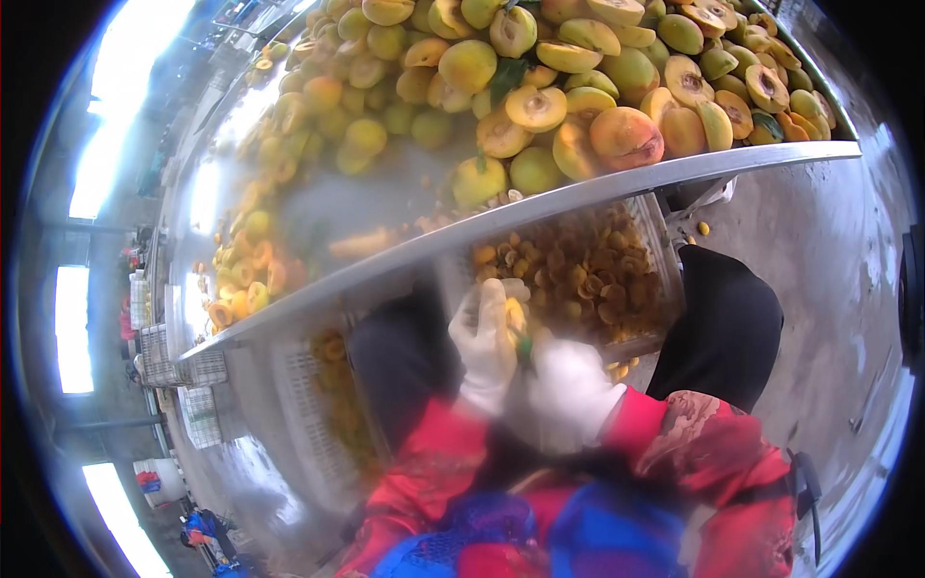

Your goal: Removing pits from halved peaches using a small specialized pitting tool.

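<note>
My left hand (pixel 485 339), in a white glove, holds a piece of yellow stone fruit (pixel 514 318) with its cut side turned to the right. My right hand (pixel 571 383), gloved too and blurred, is shut on a small tool with a green part (pixel 524 348), which meets the fruit; its working end is hard to make out. Both hands are above my lap, close together. Just beyond them, between my knees, a crate (pixel 672 274) holds many brownish pits or scraps. Halved and whole peach-like fruits (pixel 535 108) are heaped on the metal table.
The table's raised metal edge (pixel 535 209) curves across in front of me. Another crate (pixel 303 404) with yellow fruit pieces stands at my left. A few pieces lie on the floor (pixel 816 289) by my right leg. White crates (pixel 199 415) and a bucket (pixel 160 480) stand farther left.
</note>
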`<state>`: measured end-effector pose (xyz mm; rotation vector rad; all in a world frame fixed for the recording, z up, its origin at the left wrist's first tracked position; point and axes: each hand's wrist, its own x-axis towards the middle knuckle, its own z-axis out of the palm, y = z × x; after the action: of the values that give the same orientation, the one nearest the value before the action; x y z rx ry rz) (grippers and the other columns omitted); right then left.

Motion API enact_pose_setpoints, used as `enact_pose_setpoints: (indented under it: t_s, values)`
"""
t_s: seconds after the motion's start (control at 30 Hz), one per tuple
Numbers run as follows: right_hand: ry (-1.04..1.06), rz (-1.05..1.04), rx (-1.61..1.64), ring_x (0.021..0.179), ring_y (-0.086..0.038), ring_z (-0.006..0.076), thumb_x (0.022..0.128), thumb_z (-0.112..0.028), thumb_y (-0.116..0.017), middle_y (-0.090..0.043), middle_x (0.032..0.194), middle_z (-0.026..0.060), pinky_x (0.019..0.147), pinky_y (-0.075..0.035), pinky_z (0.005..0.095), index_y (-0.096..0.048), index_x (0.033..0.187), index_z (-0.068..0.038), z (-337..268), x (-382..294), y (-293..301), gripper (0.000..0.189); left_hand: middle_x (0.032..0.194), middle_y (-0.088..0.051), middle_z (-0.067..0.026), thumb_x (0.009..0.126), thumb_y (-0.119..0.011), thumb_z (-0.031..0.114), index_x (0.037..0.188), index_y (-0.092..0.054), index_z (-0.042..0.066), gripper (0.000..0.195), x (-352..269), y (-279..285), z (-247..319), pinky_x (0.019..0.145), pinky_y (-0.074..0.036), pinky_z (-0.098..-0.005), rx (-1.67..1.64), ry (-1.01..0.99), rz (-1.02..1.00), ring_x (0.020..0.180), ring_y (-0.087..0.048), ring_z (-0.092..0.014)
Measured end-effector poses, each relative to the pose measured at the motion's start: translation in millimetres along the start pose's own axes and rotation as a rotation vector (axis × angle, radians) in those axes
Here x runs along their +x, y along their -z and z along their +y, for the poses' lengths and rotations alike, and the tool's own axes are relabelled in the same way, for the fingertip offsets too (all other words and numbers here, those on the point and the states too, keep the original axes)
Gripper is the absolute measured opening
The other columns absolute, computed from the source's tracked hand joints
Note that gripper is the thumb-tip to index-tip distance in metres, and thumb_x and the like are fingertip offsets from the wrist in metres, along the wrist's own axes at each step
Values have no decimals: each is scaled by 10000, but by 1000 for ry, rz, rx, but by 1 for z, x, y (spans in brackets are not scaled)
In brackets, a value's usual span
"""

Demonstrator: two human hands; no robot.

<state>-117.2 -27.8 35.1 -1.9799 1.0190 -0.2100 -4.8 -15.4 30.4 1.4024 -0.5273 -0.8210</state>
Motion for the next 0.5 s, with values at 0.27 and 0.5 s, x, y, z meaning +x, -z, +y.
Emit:
enact_pose_setpoints:
  t_s: [0.27,0.5]
  values:
    - [-172,-227,558,725,-632,383,705,-149,-534,-618,721,251,653,-493,415,-569,841,65,24,11,11,256,810,-631,-55,934,-478,144,940,-600,-6,194,3,-7,-19,581,-440,-213,92,-72,-153,648,-533,-63]
    - [65,158,533,500,-593,265,753,-110,-562,-588,604,187,507,-480,386,-555,828,8,5,9,22,140,945,-623,-113,824,-569,-42,981,-600,-41,159,7,-8,23,697,-490,-223,502,-659,-118,830,-613,-141]
